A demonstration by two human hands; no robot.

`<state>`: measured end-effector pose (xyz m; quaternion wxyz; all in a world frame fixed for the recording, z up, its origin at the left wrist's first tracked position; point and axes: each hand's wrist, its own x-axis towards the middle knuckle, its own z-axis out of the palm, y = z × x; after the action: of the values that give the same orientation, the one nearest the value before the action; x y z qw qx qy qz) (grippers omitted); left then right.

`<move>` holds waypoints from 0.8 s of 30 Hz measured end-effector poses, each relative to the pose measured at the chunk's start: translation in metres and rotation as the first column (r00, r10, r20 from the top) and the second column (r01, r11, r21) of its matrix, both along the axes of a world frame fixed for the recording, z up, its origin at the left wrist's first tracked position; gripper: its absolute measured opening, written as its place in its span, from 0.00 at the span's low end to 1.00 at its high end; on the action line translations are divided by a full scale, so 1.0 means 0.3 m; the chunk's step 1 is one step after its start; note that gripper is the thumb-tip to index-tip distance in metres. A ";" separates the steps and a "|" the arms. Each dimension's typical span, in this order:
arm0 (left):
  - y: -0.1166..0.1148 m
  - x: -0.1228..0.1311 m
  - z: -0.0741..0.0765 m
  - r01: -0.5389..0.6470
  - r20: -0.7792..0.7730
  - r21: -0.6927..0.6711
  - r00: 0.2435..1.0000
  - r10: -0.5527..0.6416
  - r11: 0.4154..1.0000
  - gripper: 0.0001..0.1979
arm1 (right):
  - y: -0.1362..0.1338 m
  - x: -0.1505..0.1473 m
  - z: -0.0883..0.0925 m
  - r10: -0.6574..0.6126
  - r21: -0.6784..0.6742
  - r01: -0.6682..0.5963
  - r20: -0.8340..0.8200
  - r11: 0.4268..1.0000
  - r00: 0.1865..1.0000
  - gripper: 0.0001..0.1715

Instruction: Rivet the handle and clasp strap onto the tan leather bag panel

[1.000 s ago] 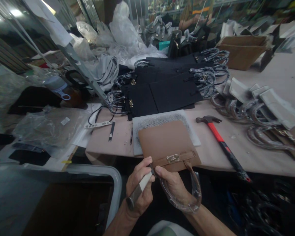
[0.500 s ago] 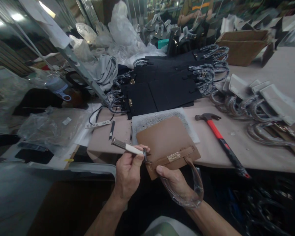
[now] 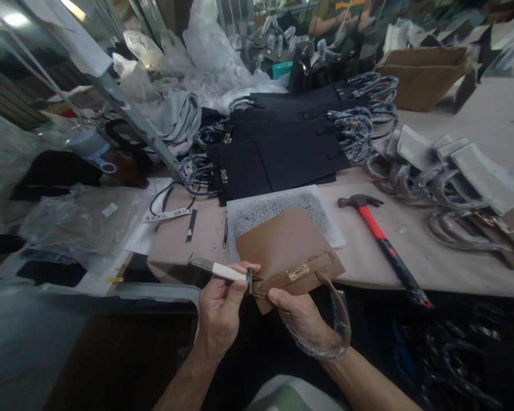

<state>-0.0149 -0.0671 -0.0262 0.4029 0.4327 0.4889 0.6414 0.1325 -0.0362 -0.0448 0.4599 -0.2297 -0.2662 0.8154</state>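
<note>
My left hand [image 3: 220, 308] is closed around a leather punch [image 3: 229, 272] with a white-wrapped grip, a metal shank and a pronged head. Its prongs point right, at the left end of the strap on a brown leather bag panel [image 3: 278, 242]; whether they touch it I cannot tell. That panel carries a gold clasp [image 3: 298, 272] and a brown handle [image 3: 340, 314] wrapped in clear plastic. Gripping the panel's lower edge, my right hand [image 3: 302, 314] has its thumb on top, and the handle loops around its wrist. Behind the panel lies a speckled white board [image 3: 325, 211].
A claw hammer [image 3: 381, 240] with a red and black handle lies to the right. Black bag panels [image 3: 282, 154] are stacked behind the board. Pale bag pieces [image 3: 475, 177] with wrapped handles lie at right. A person [image 3: 340, 17] is at the far side.
The punch has tilted slightly, and its prongs now show by the strap end. The panel has shifted a little in my right hand's grip. The camera view has moved slightly.
</note>
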 end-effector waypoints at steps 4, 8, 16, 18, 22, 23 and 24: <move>-0.012 -0.007 0.006 0.023 -0.161 0.013 0.987 -0.020 1.000 0.07 | -0.001 0.003 0.000 -0.016 0.002 0.016 0.032 1.000 0.999 0.23; -0.012 -0.016 0.013 0.049 -0.242 0.032 0.970 -0.040 0.998 0.07 | -0.004 -0.004 -0.009 -0.024 0.006 0.023 0.032 1.000 0.999 0.20; -0.014 -0.025 0.010 0.054 -0.222 0.014 0.974 -0.049 0.998 0.06 | -0.006 -0.011 0.002 -0.004 0.023 0.003 0.037 1.000 0.999 0.21; -0.011 -0.025 0.010 0.053 -0.227 0.010 0.973 -0.049 0.999 0.06 | -0.006 -0.011 -0.001 -0.007 0.024 0.006 0.037 1.000 0.999 0.20; -0.008 -0.031 0.011 0.065 -0.284 0.005 0.957 -0.061 0.998 0.06 | -0.008 -0.012 -0.020 -0.009 0.019 0.008 0.035 1.000 0.999 0.24; -0.007 -0.034 0.012 0.070 -0.308 0.004 0.949 -0.066 0.998 0.07 | -0.008 -0.013 -0.024 -0.008 0.020 0.007 0.041 1.000 0.999 0.24; -0.006 -0.036 0.014 0.075 -0.338 0.002 0.939 -0.070 0.997 0.07 | -0.009 -0.012 -0.027 -0.005 0.021 0.005 0.047 1.000 0.999 0.23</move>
<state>-0.0257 -0.0689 -0.0219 0.3334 0.5568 0.5297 0.5461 0.1288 -0.0389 -0.0528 0.4580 -0.2445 -0.2847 0.8058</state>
